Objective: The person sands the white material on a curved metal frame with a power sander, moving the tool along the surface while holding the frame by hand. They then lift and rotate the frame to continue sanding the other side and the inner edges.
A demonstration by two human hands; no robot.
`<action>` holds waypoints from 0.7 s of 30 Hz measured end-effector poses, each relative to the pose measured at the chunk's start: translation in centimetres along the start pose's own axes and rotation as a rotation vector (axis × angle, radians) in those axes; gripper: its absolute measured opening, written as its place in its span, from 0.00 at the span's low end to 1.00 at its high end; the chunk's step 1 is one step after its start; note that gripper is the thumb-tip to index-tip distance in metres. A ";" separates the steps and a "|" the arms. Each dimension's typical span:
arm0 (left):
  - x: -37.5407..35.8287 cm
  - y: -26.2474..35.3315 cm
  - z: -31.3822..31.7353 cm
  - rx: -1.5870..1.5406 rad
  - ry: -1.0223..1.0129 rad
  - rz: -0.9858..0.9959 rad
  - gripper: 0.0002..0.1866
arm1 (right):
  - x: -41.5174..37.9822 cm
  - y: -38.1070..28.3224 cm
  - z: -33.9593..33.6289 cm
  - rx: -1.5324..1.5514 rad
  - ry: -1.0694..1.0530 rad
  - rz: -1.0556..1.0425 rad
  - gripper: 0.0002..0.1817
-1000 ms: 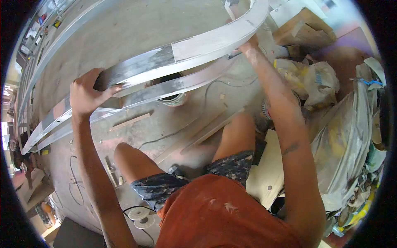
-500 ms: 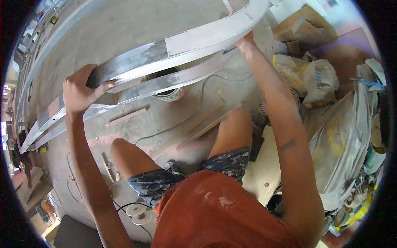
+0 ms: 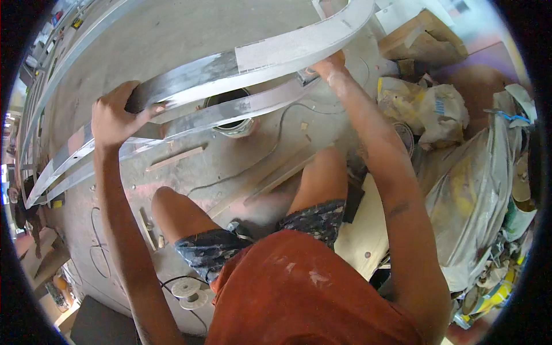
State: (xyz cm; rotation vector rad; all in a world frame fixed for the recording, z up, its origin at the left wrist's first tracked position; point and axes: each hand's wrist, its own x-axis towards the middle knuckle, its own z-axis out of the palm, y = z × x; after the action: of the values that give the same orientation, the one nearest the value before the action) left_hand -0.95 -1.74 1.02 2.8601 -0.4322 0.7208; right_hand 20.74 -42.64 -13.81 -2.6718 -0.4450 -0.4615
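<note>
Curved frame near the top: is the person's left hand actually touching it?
Touching. The head view shows the left hand clasped around the curved frame, its thumb by the lower edge, no gap visible.

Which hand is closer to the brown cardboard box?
Right. The right hand is near the bend of the curved frame, with the cardboard box off to its right; the left hand grips the frame farther left, well away from the box.
</note>
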 end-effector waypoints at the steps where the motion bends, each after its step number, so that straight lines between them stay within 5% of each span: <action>1: -0.1 -0.1 0.1 0.006 0.017 0.021 0.30 | -0.9 -1.4 -1.3 -0.040 -0.108 -0.009 0.32; 5: -0.1 0.0 -0.3 0.004 -0.034 -0.014 0.30 | -2.1 -3.2 -2.7 -0.249 -0.123 -0.181 0.30; 10: 0.1 0.3 -0.2 0.014 -0.002 0.006 0.31 | -0.5 2.7 -4.2 -0.102 -0.340 0.014 0.25; 14: 0.1 0.1 0.0 0.007 0.025 0.022 0.32 | 2.8 6.4 -3.5 -0.381 -0.191 -0.130 0.33; 16: -0.1 0.0 -0.3 0.004 -0.061 -0.055 0.35 | 3.6 5.4 -2.5 -0.190 -0.074 0.125 0.34; 19: 0.0 0.6 -0.3 -0.010 -0.003 -0.044 0.32 | 1.7 1.9 -0.4 0.225 -0.055 0.066 0.34; 21: 0.0 0.6 -0.3 -0.009 0.012 -0.034 0.32 | -0.7 -1.9 0.8 0.090 -0.003 0.000 0.29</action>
State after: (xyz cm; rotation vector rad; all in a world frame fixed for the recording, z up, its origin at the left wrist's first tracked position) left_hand -1.26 -2.28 1.38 2.8465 -0.3838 0.7279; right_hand 19.59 -40.77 -14.17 -2.5863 -0.4552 -0.4274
